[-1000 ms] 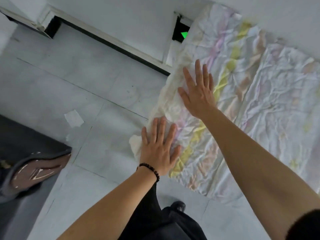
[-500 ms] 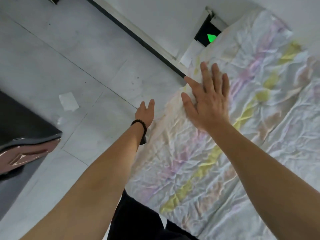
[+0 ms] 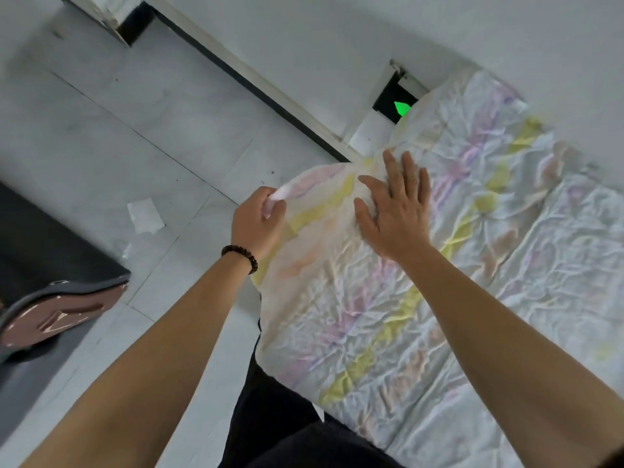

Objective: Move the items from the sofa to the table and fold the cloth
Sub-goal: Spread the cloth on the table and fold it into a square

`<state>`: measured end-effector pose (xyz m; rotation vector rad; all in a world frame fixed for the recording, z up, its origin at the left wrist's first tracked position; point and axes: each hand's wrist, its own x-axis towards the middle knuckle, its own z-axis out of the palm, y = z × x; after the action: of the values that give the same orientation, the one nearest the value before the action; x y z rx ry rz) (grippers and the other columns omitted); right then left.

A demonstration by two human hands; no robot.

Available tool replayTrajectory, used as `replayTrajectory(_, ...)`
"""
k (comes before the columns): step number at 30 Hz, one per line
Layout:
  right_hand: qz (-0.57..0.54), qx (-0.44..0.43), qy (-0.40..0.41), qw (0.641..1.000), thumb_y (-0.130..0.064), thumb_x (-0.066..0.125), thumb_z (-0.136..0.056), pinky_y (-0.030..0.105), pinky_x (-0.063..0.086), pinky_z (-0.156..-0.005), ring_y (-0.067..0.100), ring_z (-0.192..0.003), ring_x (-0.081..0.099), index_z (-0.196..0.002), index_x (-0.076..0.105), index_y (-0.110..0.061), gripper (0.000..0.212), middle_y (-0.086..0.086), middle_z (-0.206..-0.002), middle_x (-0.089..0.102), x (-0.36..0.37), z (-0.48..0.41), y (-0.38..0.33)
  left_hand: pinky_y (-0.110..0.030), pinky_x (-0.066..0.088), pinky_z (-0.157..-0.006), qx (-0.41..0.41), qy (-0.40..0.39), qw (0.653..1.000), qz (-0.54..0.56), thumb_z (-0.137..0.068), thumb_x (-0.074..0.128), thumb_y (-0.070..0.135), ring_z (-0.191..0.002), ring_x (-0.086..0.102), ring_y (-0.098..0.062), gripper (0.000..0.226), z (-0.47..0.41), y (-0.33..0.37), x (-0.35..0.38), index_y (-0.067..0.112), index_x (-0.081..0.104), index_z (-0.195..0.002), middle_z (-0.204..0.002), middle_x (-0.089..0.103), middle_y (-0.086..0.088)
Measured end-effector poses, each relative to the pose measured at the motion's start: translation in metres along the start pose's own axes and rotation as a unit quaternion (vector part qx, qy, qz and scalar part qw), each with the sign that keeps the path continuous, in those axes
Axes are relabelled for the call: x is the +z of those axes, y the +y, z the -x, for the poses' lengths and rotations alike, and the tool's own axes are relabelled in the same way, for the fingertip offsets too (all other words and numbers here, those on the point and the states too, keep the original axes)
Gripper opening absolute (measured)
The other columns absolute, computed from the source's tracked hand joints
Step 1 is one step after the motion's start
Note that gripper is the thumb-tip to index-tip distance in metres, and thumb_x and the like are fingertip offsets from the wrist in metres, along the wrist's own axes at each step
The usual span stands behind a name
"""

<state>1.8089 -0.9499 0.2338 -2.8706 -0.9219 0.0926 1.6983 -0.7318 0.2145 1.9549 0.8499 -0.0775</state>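
Partly hidden: cloth [image 3: 388, 315] edge inside left hand [image 3: 258, 224].

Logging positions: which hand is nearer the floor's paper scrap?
Left. The left hand pinches the cloth right of the paper scrap; the right hand lies flat farther right.

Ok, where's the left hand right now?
In the head view the left hand is near the centre, pinching the raised left edge of the cloth. It is just left of the right hand, which lies flat on the cloth.
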Motion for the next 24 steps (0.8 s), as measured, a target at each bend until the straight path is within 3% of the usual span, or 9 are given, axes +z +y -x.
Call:
replayTrajectory(4,-0.064,0.055,-0.031,0.996,-0.028,0.051,-0.098,0.061,0.006,-0.118,0.039,-0.15,0.008,-0.146,0.044,-0.017,0.049,0.018,-0.16,0.021,-0.031,-0.032,-0.029,-0.011,0.035,-0.06,0.163,0.007,0.983,-0.09,-0.09,0.053,0.027,-0.065,0.049,-0.003,0.015,0.023,0.032,-0.039,0.017,0.063,-0.096,-0.075,0.056,0.013)
replayTrajectory(6,-0.033,-0.001,-0.05,0.998,-0.006,0.057,-0.085,0.057,0.005,-0.119,0.039,-0.15,0.002,-0.151,0.034,-0.027,0.074,0.016,-0.162,0.011,-0.05,-0.066,-0.051,-0.024,0.04,-0.062,0.205,0.006,0.972,-0.117,-0.091,0.055,0.024,-0.071,0.053,-0.014,0.017,0.033,0.042,-0.052,0.013,0.065,-0.1,-0.081,0.061,0.003)
replayTrajectory(8,0.026,-0.108,-0.196,0.974,0.002,0.057,-0.077,0.051,0.001,-0.119,0.038,-0.15,-0.01,-0.15,0.029,-0.04,0.089,0.014,-0.164,0.001,-0.068,-0.103,-0.075,-0.031,0.044,-0.059,0.231,0.013,0.964,-0.13,-0.091,0.06,0.018,-0.072,0.054,-0.02,0.012,0.043,0.05,-0.061,0.012,0.066,-0.099,-0.078,0.06,-0.002)
replayTrajectory(10,0.114,-0.179,-0.326,0.921,-0.005,0.062,-0.083,0.049,0.001,-0.12,0.036,-0.15,-0.012,-0.143,0.039,-0.047,0.077,0.012,-0.164,0.002,-0.079,-0.124,-0.096,-0.032,0.043,-0.055,0.249,0.018,0.957,-0.145,-0.088,0.064,0.012,-0.069,0.054,-0.024,0.008,0.05,0.055,-0.068,0.009,0.066,-0.096,-0.074,0.057,-0.004)
replayTrajectory(12,0.188,-0.21,-0.368,0.886,-0.016,0.063,-0.089,0.048,0.011,-0.12,0.034,-0.15,0.003,-0.133,0.052,-0.047,0.055,0.01,-0.161,0.02,-0.08,-0.128,-0.108,-0.028,0.037,-0.053,0.283,0.029,0.941,-0.182,-0.082,0.068,0.005,-0.064,0.053,-0.025,0.009,0.054,0.055,-0.076,0.008,0.068,-0.09,-0.07,0.055,-0.004)
replayTrajectory(14,0.226,-0.237,-0.369,0.87,-0.027,0.061,-0.092,0.044,0.028,-0.113,0.03,-0.142,0.028,-0.125,0.06,-0.04,0.036,0.006,-0.146,0.042,-0.076,-0.122,-0.114,-0.026,0.033,-0.055,0.315,0.046,0.925,-0.209,-0.076,0.07,-0.001,-0.06,0.051,-0.025,0.015,0.056,0.05,-0.084,0.009,0.07,-0.087,-0.068,0.054,-0.004)
replayTrajectory(16,0.198,-0.251,-0.349,0.881,-0.025,0.058,-0.093,0.035,0.041,-0.095,0.025,-0.122,0.047,-0.118,0.06,-0.027,0.025,0.002,-0.123,0.054,-0.072,-0.115,-0.116,-0.027,0.037,-0.054,0.321,0.053,0.923,-0.207,-0.076,0.071,-0.002,-0.06,0.05,-0.026,0.016,0.06,0.046,-0.089,0.009,0.071,-0.087,-0.068,0.054,-0.005)
replayTrajectory(19,0.123,-0.211,-0.277,0.929,-0.006,0.052,-0.092,0.03,0.034,-0.069,0.023,-0.098,0.056,-0.102,0.052,-0.021,0.018,-0.004,-0.09,0.047,-0.072,-0.109,-0.108,-0.03,0.044,-0.05,0.287,0.05,0.937,-0.192,-0.08,0.072,0.008,-0.064,0.055,-0.025,0.014,0.068,0.04,-0.093,0.009,0.07,-0.094,-0.071,0.057,-0.004)
replayTrajectory(24,0.158,-0.234,-0.211,0.936,-0.002,0.054,-0.091,0.032,0.041,-0.066,0.024,-0.098,0.053,-0.119,0.064,-0.028,0.04,0.004,-0.108,0.051,-0.089,-0.108,-0.091,-0.025,0.036,-0.051,0.227,0.055,0.943,-0.238,-0.088,0.067,0.029,-0.068,0.058,-0.025,0.023,0.072,0.037,-0.094,0.009,0.07,-0.099,-0.075,0.061,-0.004)
